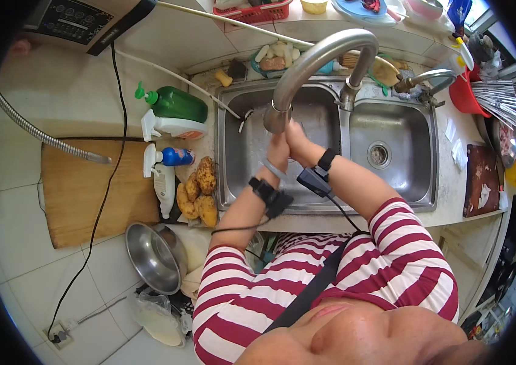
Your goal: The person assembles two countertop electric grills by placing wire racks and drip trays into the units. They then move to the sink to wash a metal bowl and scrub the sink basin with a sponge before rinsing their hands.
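Both my hands are together over the left basin of the steel double sink [318,210], right under the spout of the tall curved faucet [325,48]. My left hand [278,147] is partly behind the spout head, its fingers out of sight. Against it lies my right hand [297,139], whose fingers are also mostly hidden by the spout and the other hand. Whether anything is between the hands does not show. A dark band with a device sits on each wrist, and a light bracelet [275,169] circles my left wrist.
Left of the sink are a green pump bottle [179,104], spray bottles, and several potatoes [200,191]. A wooden board [93,188] and steel bowl [155,255] are farther left. At right are a smaller faucet [425,82], red container [467,94] and dark cutting board [481,179].
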The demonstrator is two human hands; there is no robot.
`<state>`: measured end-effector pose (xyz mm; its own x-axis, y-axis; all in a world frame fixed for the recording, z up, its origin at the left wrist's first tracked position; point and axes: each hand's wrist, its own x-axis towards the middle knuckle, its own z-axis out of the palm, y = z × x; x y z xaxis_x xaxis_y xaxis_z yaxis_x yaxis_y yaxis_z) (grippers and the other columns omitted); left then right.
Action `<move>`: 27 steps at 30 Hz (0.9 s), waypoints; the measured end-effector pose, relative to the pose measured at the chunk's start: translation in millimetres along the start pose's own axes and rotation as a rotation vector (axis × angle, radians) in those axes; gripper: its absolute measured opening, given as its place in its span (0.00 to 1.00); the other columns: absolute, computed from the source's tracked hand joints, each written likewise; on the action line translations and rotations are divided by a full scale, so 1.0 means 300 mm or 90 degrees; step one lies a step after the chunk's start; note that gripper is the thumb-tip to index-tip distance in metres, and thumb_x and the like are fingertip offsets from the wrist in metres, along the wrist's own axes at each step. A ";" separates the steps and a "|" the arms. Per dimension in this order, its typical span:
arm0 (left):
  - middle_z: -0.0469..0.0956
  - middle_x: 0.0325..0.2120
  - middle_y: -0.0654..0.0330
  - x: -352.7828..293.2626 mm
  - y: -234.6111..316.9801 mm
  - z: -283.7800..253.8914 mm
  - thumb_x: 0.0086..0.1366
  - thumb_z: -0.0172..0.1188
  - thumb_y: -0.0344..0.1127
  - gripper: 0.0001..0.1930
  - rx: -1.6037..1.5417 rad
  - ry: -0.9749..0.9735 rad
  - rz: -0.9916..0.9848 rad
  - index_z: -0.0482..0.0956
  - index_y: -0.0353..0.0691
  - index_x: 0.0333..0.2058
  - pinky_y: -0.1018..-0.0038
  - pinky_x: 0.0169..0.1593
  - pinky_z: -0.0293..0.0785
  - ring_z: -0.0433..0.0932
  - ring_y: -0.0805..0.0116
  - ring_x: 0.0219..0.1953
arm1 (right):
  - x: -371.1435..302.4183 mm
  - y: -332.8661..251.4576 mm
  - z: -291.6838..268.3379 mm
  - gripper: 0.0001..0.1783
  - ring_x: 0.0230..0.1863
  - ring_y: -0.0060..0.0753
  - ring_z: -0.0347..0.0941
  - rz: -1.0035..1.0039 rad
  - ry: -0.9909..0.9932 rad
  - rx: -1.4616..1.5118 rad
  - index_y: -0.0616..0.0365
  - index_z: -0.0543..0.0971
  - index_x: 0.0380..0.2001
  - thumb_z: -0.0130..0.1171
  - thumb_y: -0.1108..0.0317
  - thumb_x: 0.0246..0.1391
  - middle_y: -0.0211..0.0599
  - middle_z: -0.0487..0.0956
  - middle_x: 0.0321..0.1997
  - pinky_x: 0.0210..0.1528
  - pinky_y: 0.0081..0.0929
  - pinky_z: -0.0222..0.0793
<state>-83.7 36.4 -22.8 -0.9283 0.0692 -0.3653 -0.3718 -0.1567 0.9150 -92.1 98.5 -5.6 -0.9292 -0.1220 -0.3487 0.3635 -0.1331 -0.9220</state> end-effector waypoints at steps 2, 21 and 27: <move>0.71 0.38 0.58 0.079 -0.132 -0.146 0.62 0.44 0.48 0.21 0.252 -0.085 0.112 0.69 0.34 0.41 0.72 0.43 0.66 0.69 0.65 0.43 | 0.016 0.035 0.019 0.24 0.54 0.39 0.59 0.032 -0.033 -0.038 0.57 0.57 0.55 0.43 0.67 0.55 0.42 0.62 0.55 0.54 0.32 0.54; 0.61 0.51 0.49 0.137 -0.070 0.072 0.57 0.36 0.65 0.41 0.074 -0.235 0.123 0.41 0.42 0.60 0.68 0.53 0.58 0.65 0.59 0.51 | 0.028 0.214 -0.164 0.22 0.49 0.32 0.63 -0.318 -0.007 0.052 0.49 0.66 0.48 0.38 0.50 0.55 0.33 0.68 0.49 0.49 0.33 0.59; 0.75 0.35 0.52 0.193 -0.042 0.107 0.61 0.41 0.46 0.19 0.766 -0.121 0.334 0.70 0.43 0.45 0.70 0.41 0.67 0.74 0.58 0.36 | 0.119 0.083 -0.141 0.16 0.40 0.31 0.66 0.237 0.244 0.620 0.49 0.72 0.34 0.37 0.54 0.54 0.35 0.73 0.35 0.42 0.33 0.61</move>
<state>-132.5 74.1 -49.8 -0.9076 0.4196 0.0149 0.3565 0.7512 0.5556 -118.9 132.4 -48.2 -0.6488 -0.0254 -0.7606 0.3650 -0.8874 -0.2817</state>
